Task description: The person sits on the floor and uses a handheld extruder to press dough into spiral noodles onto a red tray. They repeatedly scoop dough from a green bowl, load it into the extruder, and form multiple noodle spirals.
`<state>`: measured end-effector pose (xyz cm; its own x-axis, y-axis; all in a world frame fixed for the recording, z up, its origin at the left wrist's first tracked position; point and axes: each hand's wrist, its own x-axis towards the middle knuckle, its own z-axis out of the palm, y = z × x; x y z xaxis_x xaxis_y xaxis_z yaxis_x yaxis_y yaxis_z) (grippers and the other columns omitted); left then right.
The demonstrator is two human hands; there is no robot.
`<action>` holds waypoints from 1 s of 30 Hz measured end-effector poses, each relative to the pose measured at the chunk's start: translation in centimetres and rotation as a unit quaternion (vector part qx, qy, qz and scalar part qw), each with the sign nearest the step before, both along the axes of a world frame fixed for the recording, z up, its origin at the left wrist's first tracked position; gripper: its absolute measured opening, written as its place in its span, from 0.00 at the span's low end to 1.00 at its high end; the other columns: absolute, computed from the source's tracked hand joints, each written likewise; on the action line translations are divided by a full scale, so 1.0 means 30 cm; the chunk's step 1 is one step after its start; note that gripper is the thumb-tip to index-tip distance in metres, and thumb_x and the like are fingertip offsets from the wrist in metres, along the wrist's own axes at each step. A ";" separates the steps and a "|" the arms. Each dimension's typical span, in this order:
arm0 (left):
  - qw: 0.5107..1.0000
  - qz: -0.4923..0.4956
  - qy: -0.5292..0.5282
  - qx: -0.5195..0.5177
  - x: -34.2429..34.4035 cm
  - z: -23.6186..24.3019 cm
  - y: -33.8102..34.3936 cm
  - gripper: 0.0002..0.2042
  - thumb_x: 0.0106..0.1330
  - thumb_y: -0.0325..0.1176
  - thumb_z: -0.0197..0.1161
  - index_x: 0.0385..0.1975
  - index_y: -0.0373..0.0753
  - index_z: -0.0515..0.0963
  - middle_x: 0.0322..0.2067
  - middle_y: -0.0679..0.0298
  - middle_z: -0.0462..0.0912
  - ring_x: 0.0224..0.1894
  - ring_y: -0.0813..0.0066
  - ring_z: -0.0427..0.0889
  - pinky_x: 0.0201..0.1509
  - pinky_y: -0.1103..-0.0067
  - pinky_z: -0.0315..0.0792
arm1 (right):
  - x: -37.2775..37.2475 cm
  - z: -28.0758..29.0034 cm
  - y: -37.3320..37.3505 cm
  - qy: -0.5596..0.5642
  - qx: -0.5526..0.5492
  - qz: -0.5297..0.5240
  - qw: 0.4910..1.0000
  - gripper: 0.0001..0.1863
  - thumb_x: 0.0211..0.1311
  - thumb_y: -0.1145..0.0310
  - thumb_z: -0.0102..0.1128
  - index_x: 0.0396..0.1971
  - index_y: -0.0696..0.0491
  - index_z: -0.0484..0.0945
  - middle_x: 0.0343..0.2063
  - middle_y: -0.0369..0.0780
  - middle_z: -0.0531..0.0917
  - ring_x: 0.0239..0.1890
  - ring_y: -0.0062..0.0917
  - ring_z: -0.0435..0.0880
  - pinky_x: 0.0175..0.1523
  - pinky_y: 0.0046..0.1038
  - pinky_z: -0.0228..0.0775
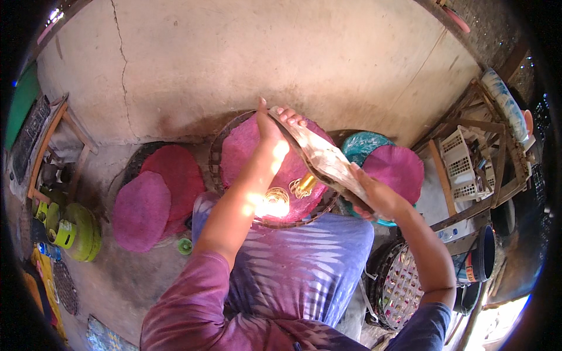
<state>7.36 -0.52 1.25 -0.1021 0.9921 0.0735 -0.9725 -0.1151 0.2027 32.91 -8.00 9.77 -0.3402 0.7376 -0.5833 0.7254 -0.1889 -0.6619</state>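
My left hand (275, 126) grips the upper end of a long flat pale board (319, 155) with a dark edge, tilted diagonally. My right hand (374, 196) grips its lower end. Beneath the board sits a round woven tray (218, 142) lined with a pink sheet (246, 152), resting at my lap. On the sheet are a gold-coloured cylinder (305, 182) with thin rings beside it and another small ringed item (273, 204) in bright glare. The board hides part of the tray.
Pink and red round sheets (140, 210) lie at left, near green gas cylinders (82, 234). Pink and turquoise discs (393, 175) sit at right, before a wooden frame with white baskets (459, 164). A woven basket (398, 284) and dark bucket (486, 253) stand lower right. A cracked wall (193, 58) is ahead.
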 end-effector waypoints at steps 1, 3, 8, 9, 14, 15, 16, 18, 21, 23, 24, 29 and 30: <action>1.000 -0.005 -0.003 -0.005 0.014 0.010 -0.005 0.27 0.66 0.65 0.39 0.12 0.52 0.60 0.10 0.75 0.56 0.17 0.77 0.61 0.31 0.74 0.62 | 0.005 0.011 -0.002 -0.028 -0.013 -0.017 0.999 0.39 0.67 0.32 0.26 0.26 0.54 0.72 0.13 0.36 0.71 0.13 0.20 0.70 0.17 0.25 0.61; 0.998 -0.009 -0.034 -0.048 0.038 0.031 -0.010 0.26 0.66 0.64 0.39 0.12 0.52 0.59 0.10 0.75 0.56 0.16 0.76 0.60 0.31 0.74 0.62 | 0.004 0.014 0.005 -0.013 0.032 0.009 0.999 0.41 0.65 0.31 0.30 0.23 0.57 0.76 0.10 0.35 0.69 0.10 0.22 0.68 0.16 0.27 0.59; 0.998 0.024 0.051 -0.016 -0.002 0.091 -0.012 0.28 0.65 0.66 0.37 0.11 0.52 0.57 0.08 0.76 0.52 0.13 0.79 0.56 0.27 0.76 0.60 | -0.022 -0.061 0.000 0.030 0.068 -0.019 0.997 0.42 0.64 0.30 0.30 0.18 0.56 0.74 0.10 0.35 0.69 0.09 0.21 0.67 0.14 0.26 0.57; 0.998 0.007 0.044 -0.043 -0.003 0.093 -0.021 0.28 0.65 0.66 0.37 0.10 0.52 0.57 0.08 0.76 0.52 0.13 0.79 0.56 0.27 0.76 0.59 | -0.015 -0.070 -0.008 0.039 0.050 -0.008 0.998 0.42 0.65 0.30 0.30 0.17 0.56 0.74 0.10 0.36 0.69 0.09 0.21 0.66 0.14 0.26 0.57; 0.998 -0.022 0.015 -0.064 0.072 0.056 -0.048 0.29 0.65 0.66 0.36 0.10 0.52 0.55 0.07 0.76 0.52 0.13 0.79 0.54 0.27 0.76 0.59 | 0.066 -0.073 -0.033 0.020 0.021 -0.032 0.999 0.37 0.66 0.32 0.31 0.23 0.53 0.71 0.10 0.34 0.68 0.09 0.17 0.64 0.14 0.23 0.54; 0.998 -0.034 -0.001 -0.054 0.088 0.047 -0.038 0.29 0.65 0.66 0.36 0.09 0.52 0.55 0.07 0.76 0.52 0.12 0.79 0.54 0.27 0.76 0.59 | 0.075 -0.077 -0.030 0.021 0.042 -0.043 0.998 0.36 0.66 0.32 0.32 0.23 0.53 0.71 0.10 0.34 0.68 0.09 0.17 0.63 0.13 0.22 0.53; 0.998 -0.036 0.007 -0.049 0.098 0.040 -0.019 0.30 0.65 0.69 0.34 0.11 0.51 0.55 0.08 0.75 0.53 0.13 0.78 0.55 0.28 0.75 0.59 | 0.082 -0.084 -0.026 0.029 0.058 -0.050 0.997 0.36 0.67 0.32 0.32 0.24 0.53 0.71 0.10 0.33 0.68 0.09 0.17 0.63 0.13 0.22 0.52; 0.997 -0.032 0.031 -0.055 0.102 0.021 0.021 0.31 0.63 0.72 0.32 0.13 0.51 0.56 0.09 0.73 0.54 0.15 0.76 0.56 0.29 0.74 0.60 | 0.089 -0.106 -0.017 0.039 0.074 -0.065 0.994 0.36 0.66 0.33 0.34 0.26 0.54 0.73 0.11 0.34 0.69 0.10 0.17 0.65 0.14 0.23 0.56; 0.986 -0.075 0.145 -0.016 0.070 -0.034 0.057 0.41 0.61 0.75 0.25 0.33 0.40 0.72 0.28 0.60 0.75 0.36 0.62 0.72 0.48 0.63 0.66 | 0.114 -0.135 -0.018 0.091 0.064 -0.074 0.991 0.36 0.66 0.33 0.35 0.29 0.55 0.75 0.12 0.34 0.69 0.11 0.17 0.66 0.15 0.23 0.57; 0.949 -0.058 0.303 -0.064 0.062 -0.091 0.044 0.45 0.62 0.74 0.24 0.49 0.35 0.73 0.42 0.53 0.79 0.51 0.57 0.74 0.61 0.59 0.61 | 0.137 -0.147 -0.025 0.125 0.056 -0.081 0.987 0.36 0.66 0.33 0.35 0.30 0.55 0.75 0.12 0.33 0.69 0.11 0.17 0.66 0.15 0.22 0.56; 0.884 -0.120 0.450 -0.033 0.054 -0.126 0.015 0.45 0.64 0.72 0.22 0.48 0.36 0.76 0.40 0.56 0.79 0.49 0.61 0.72 0.62 0.63 0.60 | 0.149 -0.150 -0.028 0.137 0.055 -0.086 0.985 0.36 0.66 0.33 0.35 0.30 0.55 0.75 0.12 0.33 0.69 0.11 0.17 0.65 0.14 0.22 0.55; 0.678 -0.239 0.694 -0.031 0.099 -0.199 -0.139 0.41 0.66 0.69 0.26 0.54 0.38 0.72 0.47 0.55 0.75 0.55 0.63 0.67 0.66 0.64 0.54 | 0.164 -0.172 -0.029 0.172 0.057 -0.098 0.978 0.34 0.67 0.33 0.35 0.24 0.52 0.69 0.12 0.33 0.66 0.10 0.17 0.61 0.14 0.22 0.50; 0.671 -0.242 0.699 -0.046 0.109 -0.190 -0.155 0.41 0.66 0.69 0.27 0.56 0.38 0.70 0.50 0.54 0.74 0.57 0.62 0.66 0.67 0.64 0.53 | 0.162 -0.179 -0.026 0.169 0.060 -0.095 0.979 0.34 0.67 0.33 0.34 0.24 0.52 0.69 0.12 0.33 0.66 0.10 0.17 0.61 0.14 0.22 0.50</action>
